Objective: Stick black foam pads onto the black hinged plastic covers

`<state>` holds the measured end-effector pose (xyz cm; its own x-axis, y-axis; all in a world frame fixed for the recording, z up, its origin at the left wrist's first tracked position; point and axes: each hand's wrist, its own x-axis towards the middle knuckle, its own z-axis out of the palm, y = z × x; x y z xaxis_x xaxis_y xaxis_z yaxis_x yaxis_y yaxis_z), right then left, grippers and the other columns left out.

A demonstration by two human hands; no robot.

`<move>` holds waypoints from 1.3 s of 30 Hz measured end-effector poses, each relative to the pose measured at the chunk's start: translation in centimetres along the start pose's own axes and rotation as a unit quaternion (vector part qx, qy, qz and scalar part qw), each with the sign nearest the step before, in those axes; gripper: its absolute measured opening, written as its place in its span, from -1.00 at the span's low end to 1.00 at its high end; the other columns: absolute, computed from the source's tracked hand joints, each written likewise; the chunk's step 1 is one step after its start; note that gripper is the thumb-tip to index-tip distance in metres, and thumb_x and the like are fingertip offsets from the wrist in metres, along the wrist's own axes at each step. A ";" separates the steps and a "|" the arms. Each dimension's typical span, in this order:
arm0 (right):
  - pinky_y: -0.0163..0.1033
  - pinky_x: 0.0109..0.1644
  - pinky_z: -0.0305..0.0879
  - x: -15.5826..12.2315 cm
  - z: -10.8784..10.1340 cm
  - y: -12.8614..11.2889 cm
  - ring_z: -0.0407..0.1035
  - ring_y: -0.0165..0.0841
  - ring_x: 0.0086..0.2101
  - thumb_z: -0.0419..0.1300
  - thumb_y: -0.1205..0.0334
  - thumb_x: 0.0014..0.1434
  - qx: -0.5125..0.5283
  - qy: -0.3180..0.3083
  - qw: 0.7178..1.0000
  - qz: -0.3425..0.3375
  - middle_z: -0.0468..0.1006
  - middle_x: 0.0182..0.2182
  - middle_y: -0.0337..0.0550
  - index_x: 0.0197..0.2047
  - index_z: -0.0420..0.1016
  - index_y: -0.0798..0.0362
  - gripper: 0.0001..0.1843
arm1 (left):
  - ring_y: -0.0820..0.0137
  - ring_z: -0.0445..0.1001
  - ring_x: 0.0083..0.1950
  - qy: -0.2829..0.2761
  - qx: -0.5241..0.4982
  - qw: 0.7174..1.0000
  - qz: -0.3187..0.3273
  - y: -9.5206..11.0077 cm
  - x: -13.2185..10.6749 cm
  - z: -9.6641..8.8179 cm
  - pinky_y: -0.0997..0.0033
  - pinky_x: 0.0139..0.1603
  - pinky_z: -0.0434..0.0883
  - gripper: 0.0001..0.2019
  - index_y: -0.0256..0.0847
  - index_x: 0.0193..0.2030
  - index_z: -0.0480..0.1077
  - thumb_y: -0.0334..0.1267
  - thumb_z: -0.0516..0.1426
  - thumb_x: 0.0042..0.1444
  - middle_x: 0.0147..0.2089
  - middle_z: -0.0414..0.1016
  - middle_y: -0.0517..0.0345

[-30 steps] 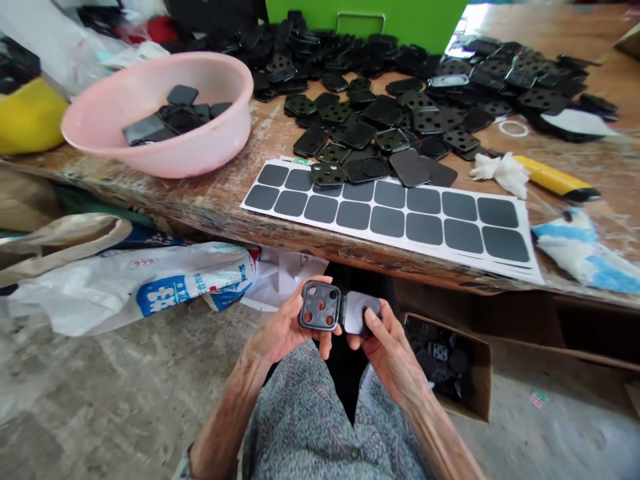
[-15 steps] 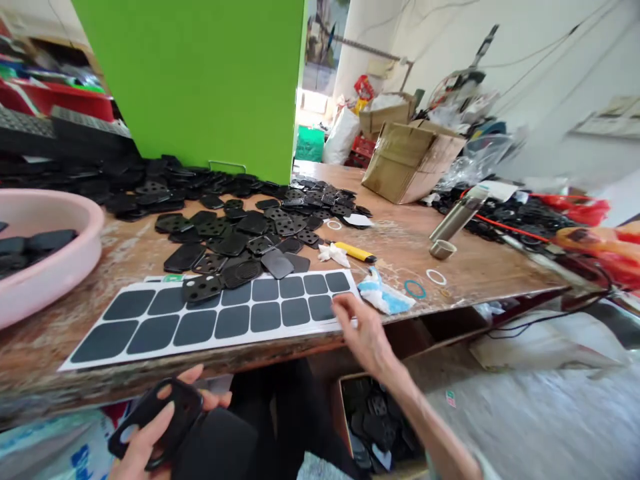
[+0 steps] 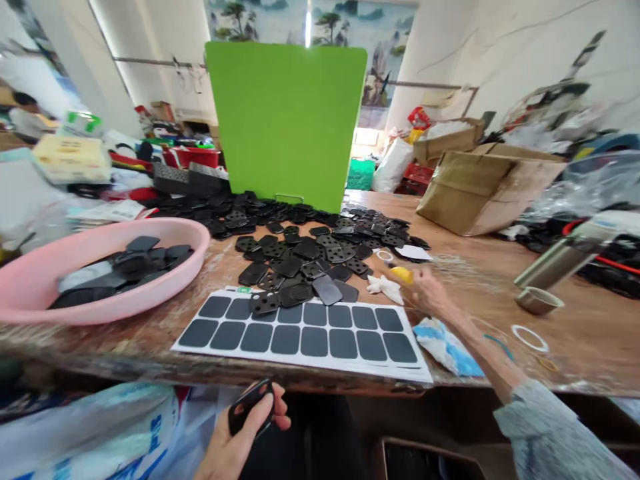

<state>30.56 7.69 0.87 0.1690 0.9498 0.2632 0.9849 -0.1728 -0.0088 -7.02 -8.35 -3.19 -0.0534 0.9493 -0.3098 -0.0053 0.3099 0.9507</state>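
In my left hand (image 3: 235, 433), low in front of the table edge, I hold a black plate with holes (image 3: 245, 408), the thumb pressed over it. My right hand (image 3: 427, 290) reaches across the tabletop, its fingers closed round one end of a yellow utility knife (image 3: 401, 273); motion blurs the fingers. Just left of the knife lies a crumpled white tissue (image 3: 385, 288). A white sheet of dark rounded-square stickers (image 3: 314, 341) lies along the front edge. Several black plates (image 3: 295, 267) are heaped behind it, a few overlapping the sheet's back edge.
A pink basin (image 3: 195, 267) with black pieces stands at left. The green panel (image 3: 287, 127) rises behind the heap. At right are a cardboard box (image 3: 480, 193), a steel flask (image 3: 560, 260), its cup (image 3: 540, 301), and a blue-white wrapper (image 3: 450, 347). An open box (image 3: 425, 460) sits below the table.
My right hand has left the sheet's right end and moved onto the yellow knife. My left hand still holds its plate. The view has swung left, bringing more of the basin into sight.
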 end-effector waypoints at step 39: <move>-0.28 -0.45 0.24 -23.4 0.3 -13.5 0.29 -0.38 -0.51 0.18 -0.04 0.17 0.506 -0.211 0.835 -0.047 0.45 -0.46 -0.21 -0.08 0.45 -0.02 -0.66 | 0.37 0.48 -0.35 -0.029 -0.175 0.984 0.015 -1.8 -2.4 0.1 0.31 -0.12 0.42 -0.79 -0.21 -0.24 0.49 -0.12 0.13 0.15 -0.44 0.47 0.19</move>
<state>13.33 -12.17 -5.48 -0.1238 0.9909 -0.0523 0.4850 0.0144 -0.8744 -6.83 -11.17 -4.15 -0.0009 0.9621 -0.2728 -0.3496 0.2553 0.9015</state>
